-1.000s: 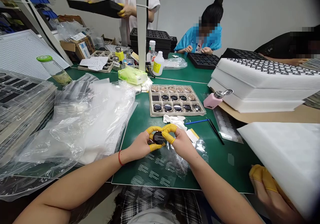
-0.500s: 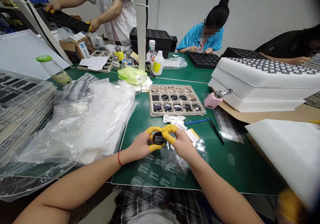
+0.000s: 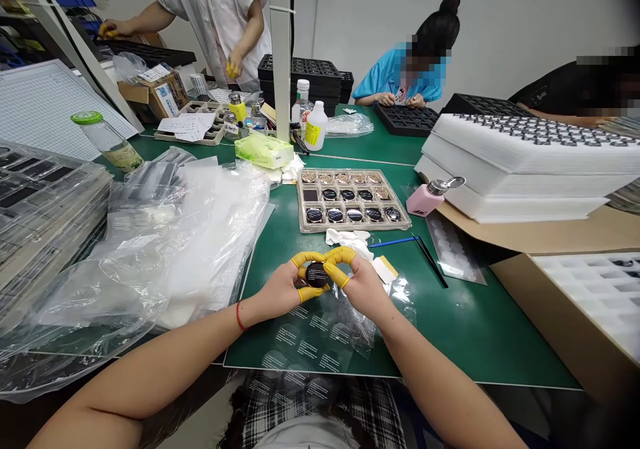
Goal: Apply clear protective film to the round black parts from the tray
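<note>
A round black watch face [image 3: 317,275] with lines of small white print is held between my two hands above the table. My left hand [image 3: 287,282], in yellow finger cots, is closed around its left side, thumb below and index finger above. At the upper right edge, the yellow-covered fingers of my right hand [image 3: 353,279] are pinched together against it; whether they also grip a film edge is hidden. Under my hands lies a clear sheet of round printed film stickers [image 3: 303,345], reaching over the table's front edge. Beyond is a plastic tray [image 3: 356,228] of round watch faces.
White tissue [image 3: 350,239], a blue stick [image 3: 393,242] and black tweezers [image 3: 431,262] lie past my right hand. A pink pump bottle [image 3: 425,199] stands near stacked white foam trays [image 3: 515,199]. Plastic bags [image 3: 200,235] cover the left. An open carton [image 3: 555,302] is at right. Several co-workers sit or stand around.
At right, a white foam sheet has gone from over the carton, uncovering a compartmented foam tray. The standing co-worker has taken one hand off the black tray. My hands barely moved.
</note>
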Tool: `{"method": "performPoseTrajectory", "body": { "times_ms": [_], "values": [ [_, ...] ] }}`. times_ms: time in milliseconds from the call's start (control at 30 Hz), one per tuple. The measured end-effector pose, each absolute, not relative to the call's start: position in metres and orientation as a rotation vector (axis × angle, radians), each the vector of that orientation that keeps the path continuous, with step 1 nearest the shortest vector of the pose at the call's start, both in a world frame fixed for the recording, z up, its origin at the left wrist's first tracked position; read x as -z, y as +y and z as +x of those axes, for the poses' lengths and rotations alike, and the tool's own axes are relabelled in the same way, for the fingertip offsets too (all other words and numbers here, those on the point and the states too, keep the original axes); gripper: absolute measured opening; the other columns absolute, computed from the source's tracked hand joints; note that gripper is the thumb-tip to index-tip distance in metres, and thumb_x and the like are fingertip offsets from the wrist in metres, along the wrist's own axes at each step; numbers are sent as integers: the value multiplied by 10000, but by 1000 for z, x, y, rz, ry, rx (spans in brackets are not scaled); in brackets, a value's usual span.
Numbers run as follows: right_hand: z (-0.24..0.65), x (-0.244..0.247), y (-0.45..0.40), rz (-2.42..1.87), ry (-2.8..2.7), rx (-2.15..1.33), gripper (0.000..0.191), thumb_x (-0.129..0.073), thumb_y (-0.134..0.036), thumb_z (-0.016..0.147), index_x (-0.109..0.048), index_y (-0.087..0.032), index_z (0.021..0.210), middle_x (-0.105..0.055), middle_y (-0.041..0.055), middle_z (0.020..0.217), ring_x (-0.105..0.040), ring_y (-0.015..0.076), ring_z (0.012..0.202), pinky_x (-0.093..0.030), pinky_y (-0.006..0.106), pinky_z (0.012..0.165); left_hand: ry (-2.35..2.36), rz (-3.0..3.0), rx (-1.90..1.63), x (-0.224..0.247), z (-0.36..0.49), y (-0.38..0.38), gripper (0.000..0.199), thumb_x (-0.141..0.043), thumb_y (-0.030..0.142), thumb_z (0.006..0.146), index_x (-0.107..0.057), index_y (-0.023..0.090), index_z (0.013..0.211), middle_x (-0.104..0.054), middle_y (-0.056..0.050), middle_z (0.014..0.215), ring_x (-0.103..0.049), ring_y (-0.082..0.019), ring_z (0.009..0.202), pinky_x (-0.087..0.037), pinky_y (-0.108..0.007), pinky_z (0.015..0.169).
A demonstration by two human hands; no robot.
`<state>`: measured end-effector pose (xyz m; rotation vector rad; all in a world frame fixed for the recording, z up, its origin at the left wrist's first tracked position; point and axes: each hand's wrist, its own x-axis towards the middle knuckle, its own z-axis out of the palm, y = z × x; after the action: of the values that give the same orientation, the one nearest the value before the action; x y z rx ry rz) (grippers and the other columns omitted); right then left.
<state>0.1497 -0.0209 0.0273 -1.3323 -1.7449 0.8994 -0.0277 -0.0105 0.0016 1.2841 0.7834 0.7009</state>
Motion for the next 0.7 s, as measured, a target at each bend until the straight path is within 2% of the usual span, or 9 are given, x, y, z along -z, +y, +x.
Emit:
{"method": "performPoseTrajectory", "body": {
  "times_ms": [133, 233, 333, 467, 533, 600, 700],
  "values": [
    [186, -26, -24, -1683, -1982, -414, 255, -548, -327, 829, -597, -185, 1035, -634, 113, 1031, -564, 267, 969, -424, 396, 818, 848, 1253, -703, -2, -28, -8, 523, -720, 251, 706, -444, 209, 1149, -638, -9, 870, -642, -151, 779, -492, -285, 734],
    [222, -9, -25, -2116, -2052, -84, 260, -593, -300, 798, -612, -125, 989, -636, 164, 892, -580, 300, 846, -412, 384, 700, 854, 1229, -716, 2, -28, -5, 546, -727, 260, 697, -432, 214, 1155, -614, -3, 881, -637, -145, 784, -482, -281, 731],
    [245, 10, -26, -2292, -2036, -22, 237, -617, -320, 785, -607, -125, 920, -617, 155, 816, -578, 291, 802, -384, 342, 628, 831, 1238, -694, 9, -27, -2, 542, -725, 269, 698, -422, 206, 1143, -607, 1, 838, -631, -147, 785, -475, -278, 713],
    [243, 14, -30, -2311, -1973, -75, 194, -511, -337, 848, -566, -172, 762, -587, 132, 774, -558, 231, 669, -330, 308, 530, 803, 1271, -644, 16, -24, 1, 545, -722, 275, 701, -415, 197, 1144, -602, 14, 766, -609, -129, 700, -474, -278, 679],
    [227, 7, -34, -2258, -1886, -76, 228, -408, -293, 892, -553, -177, 760, -576, 114, 767, -531, 196, 594, -312, 299, 502, 803, 1292, -632, 17, -23, 1, 551, -716, 293, 708, -414, 201, 1161, -609, 12, 753, -605, -132, 680, -472, -284, 667],
    [203, 0, -38, -2022, -1868, -108, 228, -371, -266, 909, -566, -175, 835, -585, 97, 813, -543, 194, 647, -353, 295, 540, 800, 1309, -637, 18, -23, 1, 555, -713, 302, 711, -414, 203, 1169, -613, 6, 762, -602, -138, 684, -466, -285, 664],
    [163, -2, -42, -1549, -1996, -203, 197, -407, -253, 910, -582, -194, 977, -605, 78, 904, -545, 202, 820, -413, 304, 675, 776, 1310, -700, 21, -22, 0, 524, -710, 277, 712, -421, 196, 1142, -589, 10, 793, -576, -119, 680, -443, -255, 640]
  ]
}}
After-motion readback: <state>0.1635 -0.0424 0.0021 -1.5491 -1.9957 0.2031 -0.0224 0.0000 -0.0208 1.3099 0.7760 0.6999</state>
